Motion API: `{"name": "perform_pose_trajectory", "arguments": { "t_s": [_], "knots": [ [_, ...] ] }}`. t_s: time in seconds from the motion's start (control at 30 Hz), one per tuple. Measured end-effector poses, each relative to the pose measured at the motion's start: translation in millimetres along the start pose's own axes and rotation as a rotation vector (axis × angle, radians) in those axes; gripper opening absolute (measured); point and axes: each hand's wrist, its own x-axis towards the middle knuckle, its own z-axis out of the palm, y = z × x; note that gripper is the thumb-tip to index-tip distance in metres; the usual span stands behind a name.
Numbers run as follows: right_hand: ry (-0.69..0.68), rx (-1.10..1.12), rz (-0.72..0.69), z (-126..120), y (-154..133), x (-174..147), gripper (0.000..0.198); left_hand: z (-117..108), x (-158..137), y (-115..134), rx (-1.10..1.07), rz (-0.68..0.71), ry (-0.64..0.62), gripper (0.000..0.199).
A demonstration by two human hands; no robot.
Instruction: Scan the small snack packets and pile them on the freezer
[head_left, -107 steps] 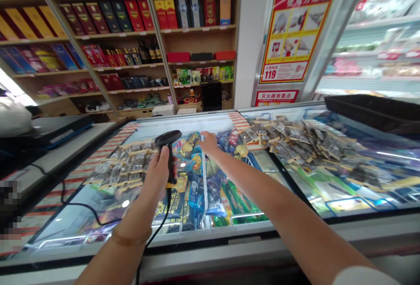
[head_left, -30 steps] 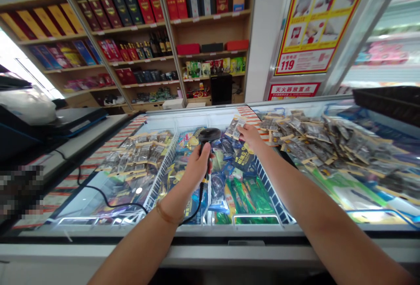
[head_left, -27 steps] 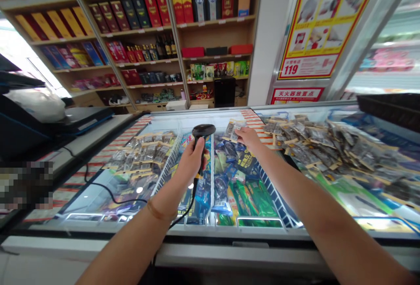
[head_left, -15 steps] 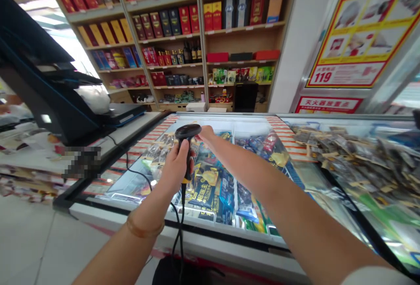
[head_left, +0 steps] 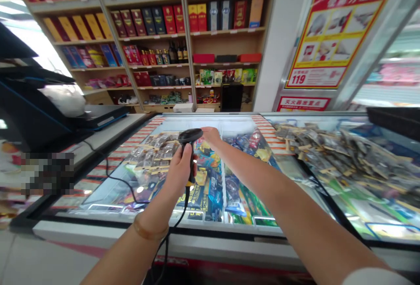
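Note:
My left hand is wrapped round the handle of a black barcode scanner, held upright above the freezer's glass top. A black cable runs down from its yellow-edged base. My right hand reaches in from the right, close to the scanner's front end. Its fingers are bent and partly hidden behind the scanner head, so what they hold cannot be made out. Just left of the scanner, small clear packets with dark contents lie in a spread on the glass. Colourful wrapped bags show beneath the glass.
A chest freezer with a dark-edged rim stands before me. More dark packets are heaped on the glass at right. A counter with a black checkout machine is at left. Shelves of boxes and a red poster stand behind.
The view has shifted right, and more of the packets left of the scanner show. My left hand still grips the scanner, with my right hand still beside its front end.

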Motion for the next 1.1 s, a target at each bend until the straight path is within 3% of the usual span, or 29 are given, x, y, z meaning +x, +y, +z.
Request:
{"name": "perform_pose_trajectory", "arguments": {
  "t_s": [0.17, 0.27, 0.4, 0.53, 0.7, 1.1],
  "knots": [
    [0.285, -0.255, -0.05, -124, 26, -21, 0.029, 59, 6, -11, -0.042, -0.026, -0.107, 0.058],
    [0.418, -0.4, -0.063, -185, 34, -37, 0.035, 92, 6, -17, -0.059, -0.053, -0.184, 0.057],
    [0.583, -0.69, -0.032, -239, 43, -47, 0.044, 116, 4, -32, -0.06, -0.068, -0.228, 0.056],
    [0.612, -1.053, 0.094, -274, 54, -40, 0.055, 117, 2, -49, 0.01, -0.084, -0.278, 0.056],
    [0.5, -1.236, 0.262, -289, 67, -30, 0.062, 111, 3, -60, 0.043, -0.087, -0.294, 0.058],
    [0.405, -1.235, 0.139, -243, 65, -43, 0.043, 112, -2, -60, 0.088, -0.074, -0.3, 0.057]
  ]
}}
